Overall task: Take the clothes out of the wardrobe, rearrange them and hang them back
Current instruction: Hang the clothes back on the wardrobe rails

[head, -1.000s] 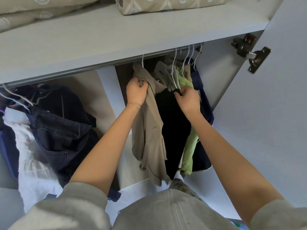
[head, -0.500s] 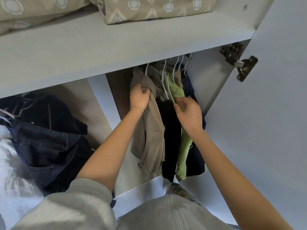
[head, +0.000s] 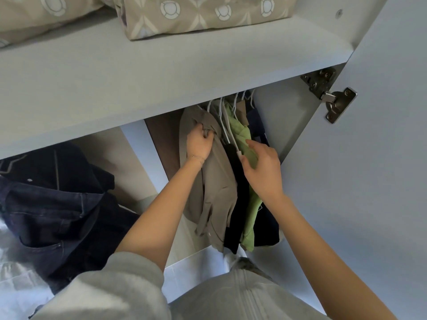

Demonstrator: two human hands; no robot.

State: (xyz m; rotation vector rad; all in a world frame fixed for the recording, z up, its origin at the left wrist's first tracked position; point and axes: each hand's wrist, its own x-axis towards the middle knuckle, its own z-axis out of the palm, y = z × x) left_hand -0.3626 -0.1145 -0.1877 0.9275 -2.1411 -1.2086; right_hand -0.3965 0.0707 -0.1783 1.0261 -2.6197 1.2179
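Several garments hang close together on white hangers (head: pixel 223 116) inside the wardrobe, below its shelf (head: pixel 161 79). My left hand (head: pixel 199 142) grips the shoulder of a beige jacket (head: pixel 217 188), the leftmost of them. To its right hang a black garment (head: pixel 239 199), a light green garment (head: pixel 243 137) and a navy one (head: pixel 265 218). My right hand (head: pixel 262 168) lies against the green garment with its fingers loosely curved, and its thumb touches a white hanger tip. The rail is hidden by the shelf.
Folded patterned bedding (head: pixel 196 15) lies on the shelf. Dark denim clothes (head: pixel 57 199) and white fabric (head: pixel 13 273) hang at the left. The open wardrobe door (head: pixel 374 181) with its metal hinge (head: pixel 330 95) stands close on the right.
The view has tilted up and closer, hiding the rail. My right hand has opened and moved from the black garment's hanger onto the green garment. My left hand still grips the beige jacket.
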